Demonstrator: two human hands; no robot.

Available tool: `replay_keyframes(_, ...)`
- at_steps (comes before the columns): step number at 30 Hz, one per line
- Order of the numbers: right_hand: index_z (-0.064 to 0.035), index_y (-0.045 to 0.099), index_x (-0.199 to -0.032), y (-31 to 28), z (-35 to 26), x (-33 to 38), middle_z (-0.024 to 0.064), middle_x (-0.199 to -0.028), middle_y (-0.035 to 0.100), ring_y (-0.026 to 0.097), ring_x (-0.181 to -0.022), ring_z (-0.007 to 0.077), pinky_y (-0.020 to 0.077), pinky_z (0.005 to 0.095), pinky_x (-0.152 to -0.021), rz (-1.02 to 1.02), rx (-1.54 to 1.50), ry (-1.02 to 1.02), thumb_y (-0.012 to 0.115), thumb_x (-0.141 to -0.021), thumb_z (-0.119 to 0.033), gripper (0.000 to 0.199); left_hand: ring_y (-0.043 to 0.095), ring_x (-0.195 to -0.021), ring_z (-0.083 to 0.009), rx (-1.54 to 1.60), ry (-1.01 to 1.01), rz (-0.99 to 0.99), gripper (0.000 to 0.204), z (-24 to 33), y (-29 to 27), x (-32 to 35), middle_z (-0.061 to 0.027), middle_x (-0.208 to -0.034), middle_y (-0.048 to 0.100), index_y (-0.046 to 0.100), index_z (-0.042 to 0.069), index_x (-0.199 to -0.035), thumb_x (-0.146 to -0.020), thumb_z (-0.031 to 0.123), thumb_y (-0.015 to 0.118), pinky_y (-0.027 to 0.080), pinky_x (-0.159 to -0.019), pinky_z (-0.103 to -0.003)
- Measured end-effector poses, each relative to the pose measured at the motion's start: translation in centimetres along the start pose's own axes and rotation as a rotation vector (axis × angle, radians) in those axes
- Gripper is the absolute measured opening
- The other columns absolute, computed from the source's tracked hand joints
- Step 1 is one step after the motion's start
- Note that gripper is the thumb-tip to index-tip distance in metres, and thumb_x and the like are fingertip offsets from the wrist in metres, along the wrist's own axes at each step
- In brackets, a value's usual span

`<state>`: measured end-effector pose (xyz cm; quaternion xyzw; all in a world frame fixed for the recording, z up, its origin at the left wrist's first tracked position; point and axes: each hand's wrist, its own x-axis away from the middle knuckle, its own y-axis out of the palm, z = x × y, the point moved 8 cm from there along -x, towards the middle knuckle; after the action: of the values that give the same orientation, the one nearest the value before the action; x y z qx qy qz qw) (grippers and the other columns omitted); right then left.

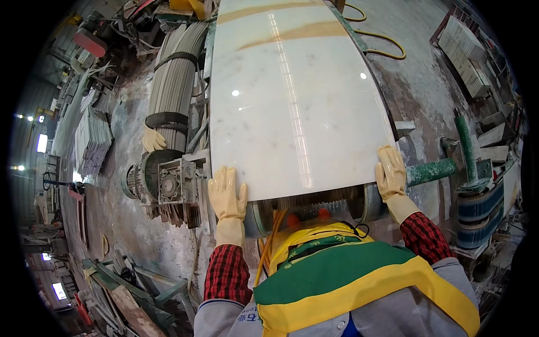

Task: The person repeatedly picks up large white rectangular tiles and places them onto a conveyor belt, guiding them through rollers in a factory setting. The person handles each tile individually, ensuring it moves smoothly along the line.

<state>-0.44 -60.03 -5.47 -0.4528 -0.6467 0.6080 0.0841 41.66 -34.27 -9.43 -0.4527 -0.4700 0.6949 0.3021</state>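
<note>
A polished white stone slab (297, 112) with tan veins near its far end stretches away in front of me. Cream rubber gloves and red-black checked sleeves cover both hands and forearms. At the slab's near left corner lies my left hand (228, 194), fingers stretched forward and thumb apart along the edge. My right hand (391, 175) rests at the near right corner, its fingers extended along that side. Neither hand is wrapped round anything. Under the near edge shows a roller (373, 203), partly hidden by the slab. A yellow and green apron (337, 269) covers my front.
Left of the slab stand a motor with gearbox (169, 182) and a strapped bundle of long strips (177, 73); a loose glove (152, 139) lies there. Stacked slabs (92, 140) stand farther left. A green post (465, 140) rises at right, near a yellow hose (387, 39).
</note>
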Motion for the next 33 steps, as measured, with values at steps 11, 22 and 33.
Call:
replay_keyframes(11, 0.0019, 0.066, -0.129, 0.0, -0.1, 0.1, 0.024, -0.128, 0.065, 0.06, -0.125, 0.0461, 0.048, 0.0547, -0.11, -0.01, -0.019, 0.014, 0.058, -0.1, -0.018, 0.037, 0.058, -0.141, -0.0482, 0.074, -0.058, 0.043, 0.026, -0.9, 0.3, 0.3, -0.0293, -0.15, 0.065, 0.068, 0.0, -0.074, -0.083, 0.019, 0.083, 0.04, -0.122, -0.057)
replay_keyframes(22, 0.0039, 0.066, -0.128, -0.8, -0.9, 0.3, 0.0276, -0.129, 0.064, 0.06, -0.122, 0.0498, 0.0489, 0.0544, -0.107, -0.018, -0.025, 0.006, 0.056, -0.102, -0.013, 0.034, 0.059, -0.134, -0.0526, 0.156, -0.026, 0.113, 0.029, -0.9, -0.2, 1.1, -0.0304, -0.149, 0.065, 0.065, 0.0, -0.07, -0.083, 0.018, 0.083, 0.045, -0.116, -0.059)
replay_keyframes(33, -0.0042, 0.068, -0.118, -1.3, -0.6, 0.7, 0.019, -0.116, 0.066, 0.061, -0.112, 0.0434, 0.0493, 0.0529, -0.101, 0.09, -0.072, -0.006, 0.06, -0.095, -0.016, 0.027, 0.057, -0.14, -0.0462, 0.02, -0.107, 0.075, 0.028, -0.6, -0.2, 1.3, -0.0271, -0.15, 0.066, 0.076, -0.003, -0.075, -0.086, 0.022, 0.079, 0.043, -0.118, -0.056)
